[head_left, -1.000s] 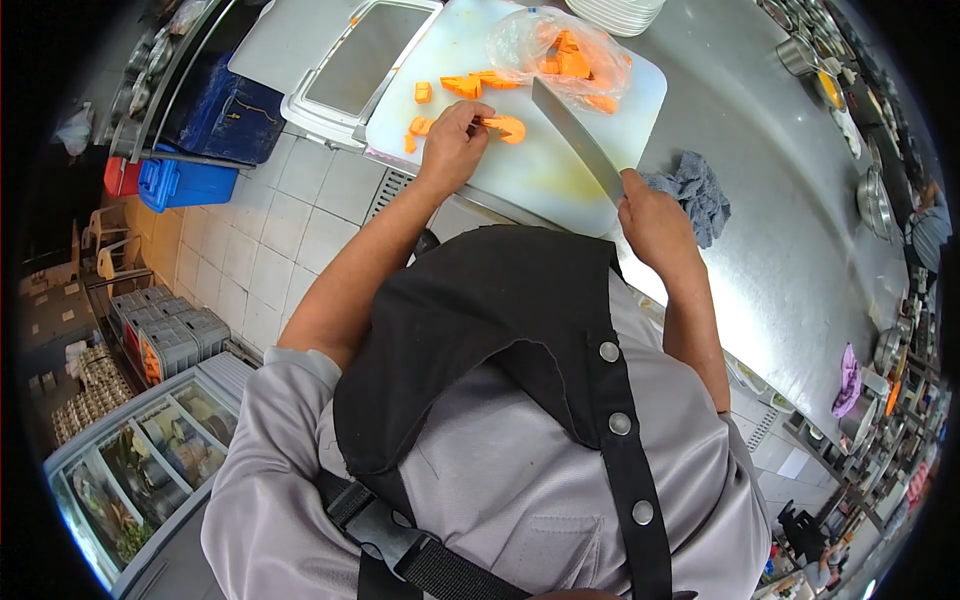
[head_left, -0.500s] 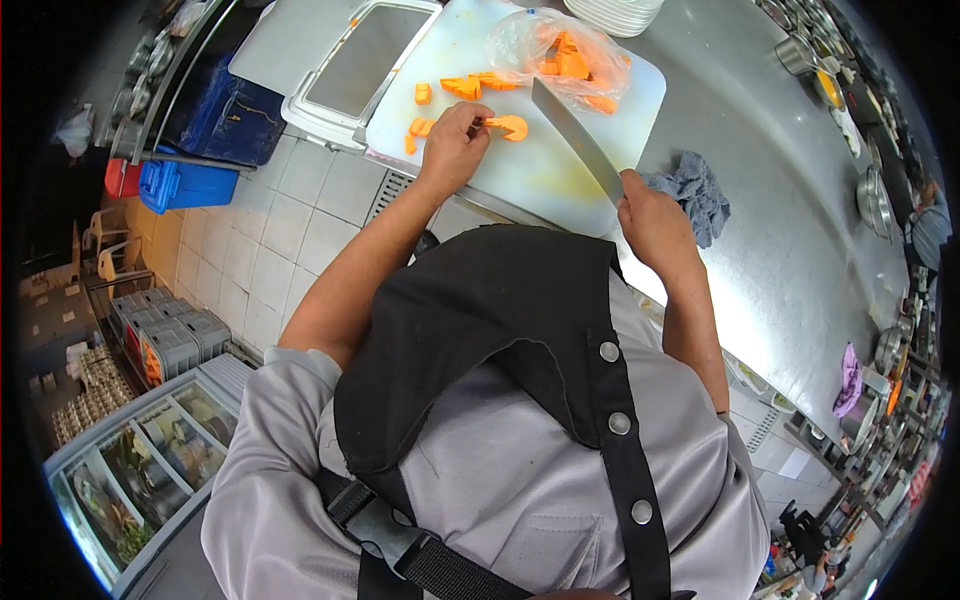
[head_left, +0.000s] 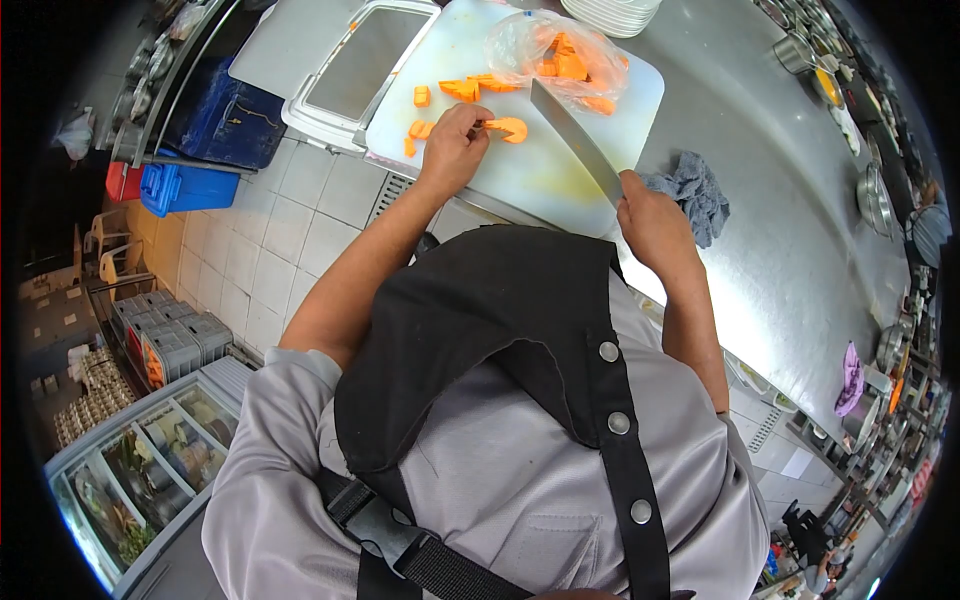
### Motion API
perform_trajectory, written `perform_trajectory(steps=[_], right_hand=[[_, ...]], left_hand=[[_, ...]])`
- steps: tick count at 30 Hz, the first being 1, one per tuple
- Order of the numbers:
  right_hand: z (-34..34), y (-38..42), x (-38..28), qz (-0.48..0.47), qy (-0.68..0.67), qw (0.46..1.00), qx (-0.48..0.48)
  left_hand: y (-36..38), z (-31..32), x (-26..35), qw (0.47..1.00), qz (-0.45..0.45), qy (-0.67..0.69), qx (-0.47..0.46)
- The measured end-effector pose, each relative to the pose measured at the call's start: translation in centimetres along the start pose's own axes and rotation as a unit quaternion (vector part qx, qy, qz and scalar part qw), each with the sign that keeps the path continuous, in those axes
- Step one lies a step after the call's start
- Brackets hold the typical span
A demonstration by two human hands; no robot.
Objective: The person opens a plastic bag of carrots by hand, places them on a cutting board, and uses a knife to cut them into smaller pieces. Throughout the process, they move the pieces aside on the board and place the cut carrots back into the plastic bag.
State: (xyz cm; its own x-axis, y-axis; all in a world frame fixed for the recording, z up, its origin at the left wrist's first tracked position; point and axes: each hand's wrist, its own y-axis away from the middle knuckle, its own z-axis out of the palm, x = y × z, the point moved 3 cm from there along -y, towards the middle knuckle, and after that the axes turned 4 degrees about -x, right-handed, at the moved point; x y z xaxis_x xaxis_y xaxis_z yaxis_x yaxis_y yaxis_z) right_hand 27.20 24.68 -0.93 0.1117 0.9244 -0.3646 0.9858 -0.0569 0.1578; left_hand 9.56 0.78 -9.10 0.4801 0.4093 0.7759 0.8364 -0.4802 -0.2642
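My right hand [head_left: 657, 222] is wrapped round the handle of a kitchen knife [head_left: 578, 143]. Its long, broad blade points up and left over the white cutting board [head_left: 530, 185]. My left hand [head_left: 455, 150] has its fingers pinched at a carrot piece [head_left: 509, 129] lying on the board; the fingers partly cover it. Left of that hand are small carrot bits [head_left: 418, 130], and beyond it lie more cut carrot chunks [head_left: 461, 90]. A clear plastic bag [head_left: 510, 50] with carrot chunks inside rests on the far right part of the board.
A lidless white bin [head_left: 345, 75] stands left of the board. On the steel counter [head_left: 770, 200] lies a crumpled grey-blue cloth [head_left: 692, 195], right of my right hand. Stacked white plates [head_left: 615, 15] stand at the back. Blue tubs [head_left: 180, 185] are farther left.
Almost nothing differs. The board and the things on it sit very slightly further left in view; both hands keep their positions and grips.
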Motion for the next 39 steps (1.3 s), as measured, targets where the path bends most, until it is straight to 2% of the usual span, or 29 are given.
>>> perform_trajectory(steps=[7,17,20,23,25,29,34,39], right_hand=[[0.1,-0.1,0.3,0.02,-0.008,1.0,-0.018],[0.0,-0.1,0.4,0.015,-0.012,1.0,-0.017],[0.0,-0.1,0.3,0.02,-0.009,1.0,-0.02],[0.0,-0.1,0.3,0.003,-0.006,1.0,-0.005],[0.1,-0.1,0.3,-0.007,-0.003,1.0,0.003],[-0.1,-0.2,0.2,0.0,0.004,1.0,-0.004],[-0.1,-0.3,0.3,-0.001,0.0,1.0,-0.007],[0.0,-0.4,0.6,0.016,-0.011,1.0,-0.024]], left_hand=[[-0.2,0.3,-0.6,0.999,0.031,-0.019,-0.011],[-0.1,0.4,-0.5,1.0,0.014,0.002,-0.019],[-0.2,0.4,-0.6,0.998,0.047,0.03,0.005],[-0.2,0.1,-0.6,0.996,0.078,0.031,-0.034],[0.0,-0.2,0.1,0.986,0.157,-0.017,-0.056],[0.2,-0.3,0.7,0.992,0.107,0.007,-0.072],[0.4,-0.1,-0.3,0.994,-0.02,0.081,-0.075],[0.2,-0.1,-0.7,0.993,0.007,0.095,-0.073]])
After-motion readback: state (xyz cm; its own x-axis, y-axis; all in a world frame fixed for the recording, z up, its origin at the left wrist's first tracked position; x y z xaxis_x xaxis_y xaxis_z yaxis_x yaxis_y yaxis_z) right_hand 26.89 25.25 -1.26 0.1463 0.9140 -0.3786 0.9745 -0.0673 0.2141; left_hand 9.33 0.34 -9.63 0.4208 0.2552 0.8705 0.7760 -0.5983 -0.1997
